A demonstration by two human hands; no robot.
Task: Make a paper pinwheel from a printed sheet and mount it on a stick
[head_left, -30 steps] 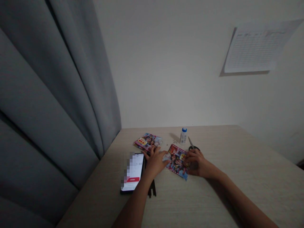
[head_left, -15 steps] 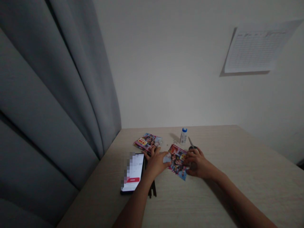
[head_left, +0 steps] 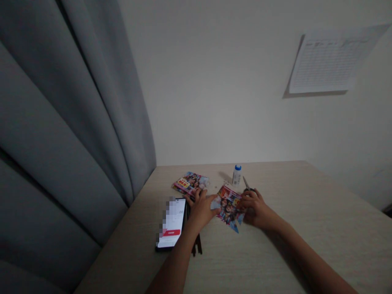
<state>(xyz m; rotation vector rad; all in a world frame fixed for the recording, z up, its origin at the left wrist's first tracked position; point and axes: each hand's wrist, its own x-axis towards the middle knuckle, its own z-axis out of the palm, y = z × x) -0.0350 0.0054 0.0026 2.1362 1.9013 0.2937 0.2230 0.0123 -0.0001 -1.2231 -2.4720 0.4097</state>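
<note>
A colourful printed paper [head_left: 228, 207] is held between both hands just above the light wooden table [head_left: 275, 249]. My left hand [head_left: 200, 208] pinches its left edge. On its right edge, my right hand [head_left: 255, 207] has its fingers closed. The paper's lower corner points down toward the table. Scissors [head_left: 246, 185] lie just behind my right hand, partly hidden by it.
A second colourful printed sheet [head_left: 190, 182] lies behind my left hand. A small white bottle with a blue cap [head_left: 236, 174] stands near the scissors. A lit phone [head_left: 172, 222] and dark sticks [head_left: 196, 243] lie by my left forearm. Grey curtain [head_left: 67, 122] hangs left.
Both hands have tilted and lifted the printed paper slightly; its right side has risen and its lower corner now points downward. My right hand shifted a little toward the scissors.
</note>
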